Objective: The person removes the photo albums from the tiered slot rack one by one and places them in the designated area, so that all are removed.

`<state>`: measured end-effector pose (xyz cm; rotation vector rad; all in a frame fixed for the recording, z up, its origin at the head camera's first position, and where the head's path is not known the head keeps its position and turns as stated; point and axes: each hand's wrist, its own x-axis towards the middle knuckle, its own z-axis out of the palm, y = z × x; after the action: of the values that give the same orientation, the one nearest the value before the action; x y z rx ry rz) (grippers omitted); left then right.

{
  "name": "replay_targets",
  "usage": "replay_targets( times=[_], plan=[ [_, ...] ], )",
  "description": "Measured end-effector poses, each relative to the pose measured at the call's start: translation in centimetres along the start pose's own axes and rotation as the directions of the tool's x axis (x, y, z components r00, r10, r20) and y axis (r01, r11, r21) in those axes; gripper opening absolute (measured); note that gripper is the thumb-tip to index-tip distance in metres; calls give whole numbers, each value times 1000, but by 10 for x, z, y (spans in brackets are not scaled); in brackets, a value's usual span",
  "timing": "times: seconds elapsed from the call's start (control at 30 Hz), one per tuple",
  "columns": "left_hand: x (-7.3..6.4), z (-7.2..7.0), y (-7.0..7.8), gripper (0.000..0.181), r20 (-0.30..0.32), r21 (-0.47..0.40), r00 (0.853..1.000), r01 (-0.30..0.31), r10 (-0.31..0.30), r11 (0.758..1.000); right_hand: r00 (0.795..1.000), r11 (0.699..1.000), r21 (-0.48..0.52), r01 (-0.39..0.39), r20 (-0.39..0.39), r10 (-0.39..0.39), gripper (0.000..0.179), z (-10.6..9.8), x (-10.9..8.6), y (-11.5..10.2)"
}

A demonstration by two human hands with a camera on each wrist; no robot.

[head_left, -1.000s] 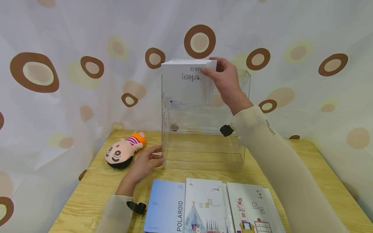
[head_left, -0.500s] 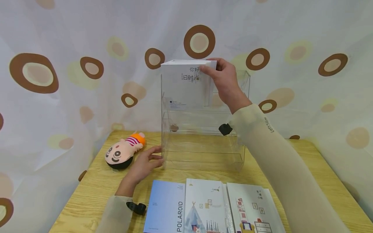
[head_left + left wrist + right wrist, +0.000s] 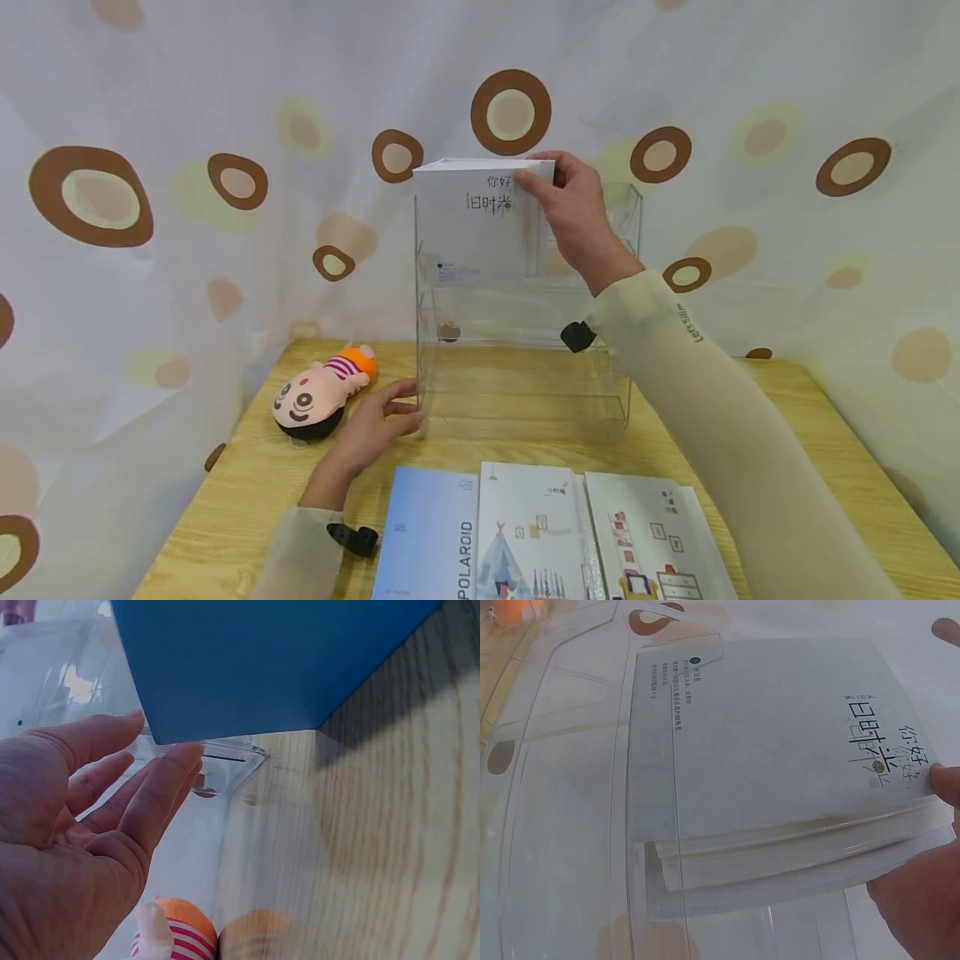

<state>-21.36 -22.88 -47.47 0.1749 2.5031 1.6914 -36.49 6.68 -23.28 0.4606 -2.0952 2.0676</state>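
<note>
My right hand [image 3: 573,212] pinches the upper right corner of a white photo album [image 3: 472,225], thumb on the printed cover and fingers behind. The album stands upright in the top tier of a clear acrylic display rack [image 3: 525,408], at its left side. In the right wrist view, the page edges of the thick album [image 3: 780,735] face the camera, and its lower part sits behind the rack's clear front lip. My left hand [image 3: 377,425] is at the rack's lower left side, fingers extended and fingertips at its edge. The left wrist view shows this hand [image 3: 97,802] with nothing gripped.
Before the rack lie a blue POLAROID album [image 3: 427,533], a white album with a tent drawing [image 3: 528,500] and another with furniture drawings [image 3: 645,500]. A plush doll [image 3: 318,400] lies left of the rack on the wooden table [image 3: 750,425]. A patterned curtain [image 3: 247,292] hangs behind.
</note>
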Motion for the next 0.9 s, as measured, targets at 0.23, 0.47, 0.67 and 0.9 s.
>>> replay_targets(
  times=[0.23,0.47,0.67,0.9],
  plan=[
    [-3,1,0,62,-6,13,1000,-9,9,1000,1000,1000,-5,4,14,-3,29,0,-1,0],
    [-3,0,1,62,2,20,1000,-9,9,1000,1000,1000,-5,-2,13,2,30,-1,0,1],
    [-2,0,1,62,6,22,1000,-14,14,1000,1000,1000,-9,3,17,-3,30,-3,2,-2],
    [-2,1,3,61,5,14,1000,-24,24,1000,1000,1000,-4,11,22,-11,27,-3,3,-5]
  ],
)
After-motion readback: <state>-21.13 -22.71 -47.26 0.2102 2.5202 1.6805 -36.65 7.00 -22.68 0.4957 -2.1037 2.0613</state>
